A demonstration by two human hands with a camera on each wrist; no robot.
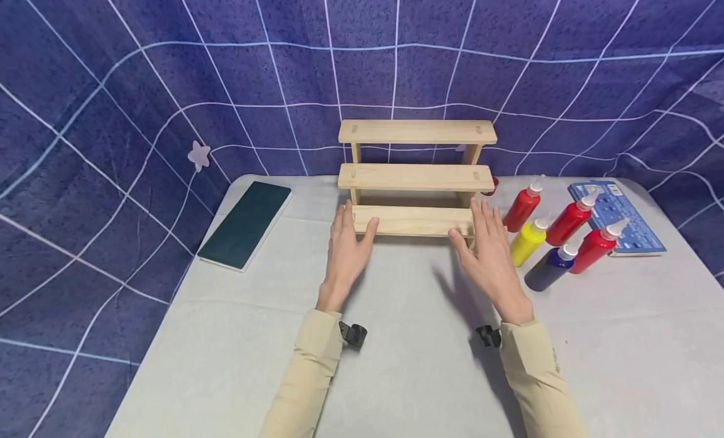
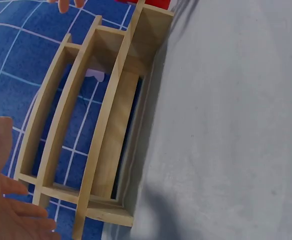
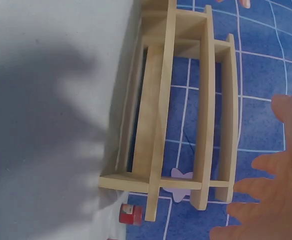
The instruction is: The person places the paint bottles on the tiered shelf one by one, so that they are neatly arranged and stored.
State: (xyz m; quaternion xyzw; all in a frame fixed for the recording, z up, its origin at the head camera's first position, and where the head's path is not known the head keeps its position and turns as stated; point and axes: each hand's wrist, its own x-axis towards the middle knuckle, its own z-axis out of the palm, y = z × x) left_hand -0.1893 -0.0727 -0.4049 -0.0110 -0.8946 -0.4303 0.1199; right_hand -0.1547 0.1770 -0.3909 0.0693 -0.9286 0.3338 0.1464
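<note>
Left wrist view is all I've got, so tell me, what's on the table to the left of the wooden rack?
Observer: Left of the wooden rack lies a flat dark green item with a pale edge.
Operator: And on the rack's right?
Observer: Three red bottles, a yellow bottle and a dark blue bottle.
Operator: I catch only bits of the right hand. Is its thumb tucked in?
Observer: No, the right hand has its thumb spread away from its fingers.

wooden shelf [image 1: 415, 177] | pale, three stepped tiers | standing upright | far side of white table [image 1: 407, 375]
</note>
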